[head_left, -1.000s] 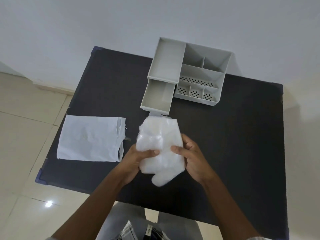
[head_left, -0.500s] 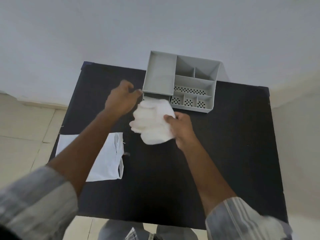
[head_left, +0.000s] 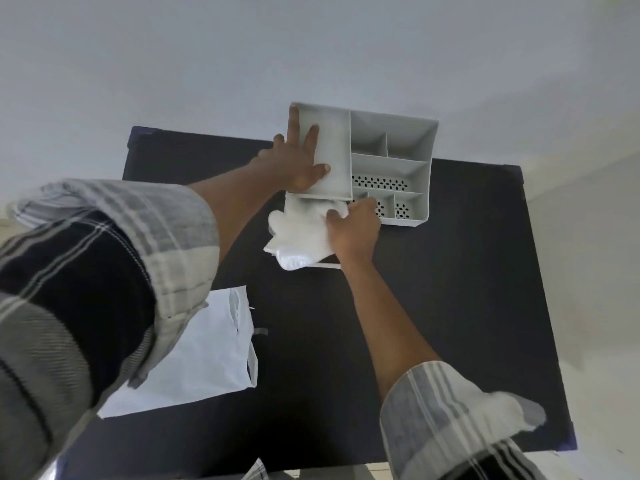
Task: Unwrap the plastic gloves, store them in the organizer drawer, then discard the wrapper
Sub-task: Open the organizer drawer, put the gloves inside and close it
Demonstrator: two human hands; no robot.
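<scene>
Clamped around the bundle of plastic gloves (head_left: 301, 233), my right hand (head_left: 353, 226) presses it down toward the open drawer (head_left: 329, 265) of the organizer (head_left: 391, 168). Thumb on the near-left side of the bundle and fingers curled over its far edge, I have the crumpled white plastic bunched under my palm. Most of the bundle spreads out to the left of my grip and toward me, with a rounded lobe sticking out at its left and a glossier fold hanging at its near end, over the drawer's front lip. Only a thin pale strip of that drawer front shows, just beside my right wrist; the gloves cover the rest, so I cannot tell how far down into the drawer they sit.

My left hand (head_left: 298, 161) lies flat and spread on the organizer's large left tray, directly above the drawer, fingers pointing toward the back wall and thumb stretched to the right along the tray floor. It grips nothing; it simply bears down on the grey plastic.

The organizer stands at the far edge of the black table (head_left: 467, 289), its smaller compartments and perforated sections to the right of my hands. The wrapper (head_left: 207, 358), flat and white with its opening facing right, lies on the table well apart from the gloves, near me on the left and partly under my left sleeve (head_left: 104, 271).
</scene>
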